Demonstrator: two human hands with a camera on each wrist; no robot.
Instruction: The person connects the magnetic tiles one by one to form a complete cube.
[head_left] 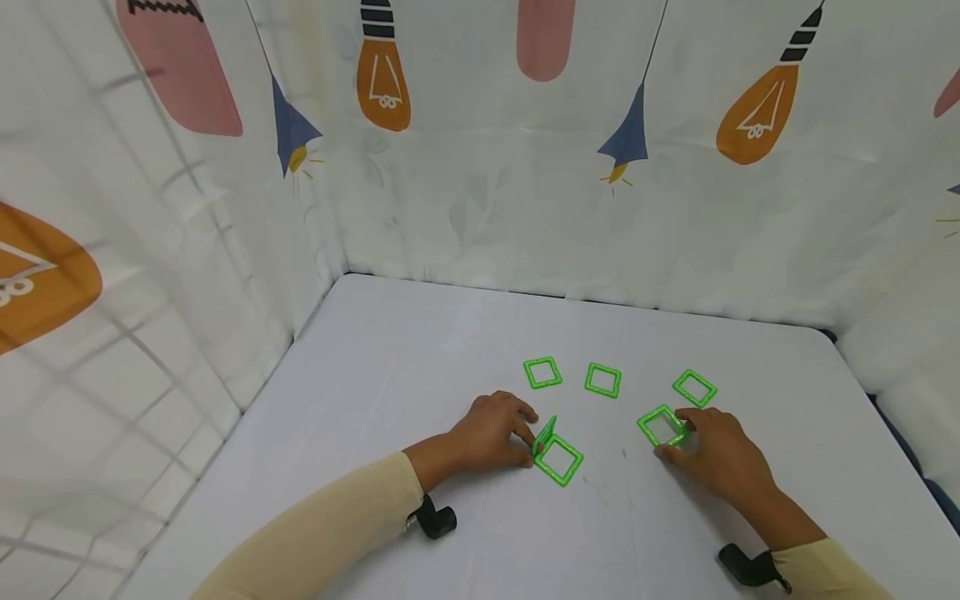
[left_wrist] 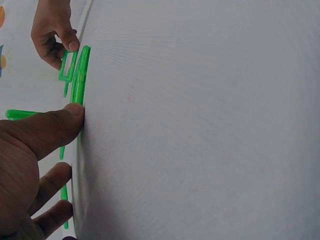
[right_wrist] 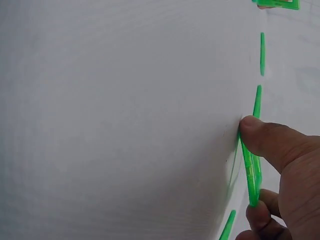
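Note:
Two green square frame tiles meet along an edge near the middle of the table. One tile (head_left: 573,471) lies flat, while the other tile (head_left: 546,434) stands tilted up from it. My left hand (head_left: 491,433) pinches this pair at the corner where they join; its thumb (left_wrist: 70,117) presses on the edge in the left wrist view. To the right, my right hand (head_left: 720,454) pinches a separate green square frame tile (head_left: 650,414) between thumb and fingers. In the right wrist view that tile (right_wrist: 250,175) appears edge-on, slanted close over the table.
Beyond the hands lie more green square tiles: one at the left (head_left: 547,385), a second tile (head_left: 602,393) beside it, and a third tile (head_left: 681,377) just behind the right hand. The white table (head_left: 420,350) is bordered by a printed cloth wall (head_left: 480,208).

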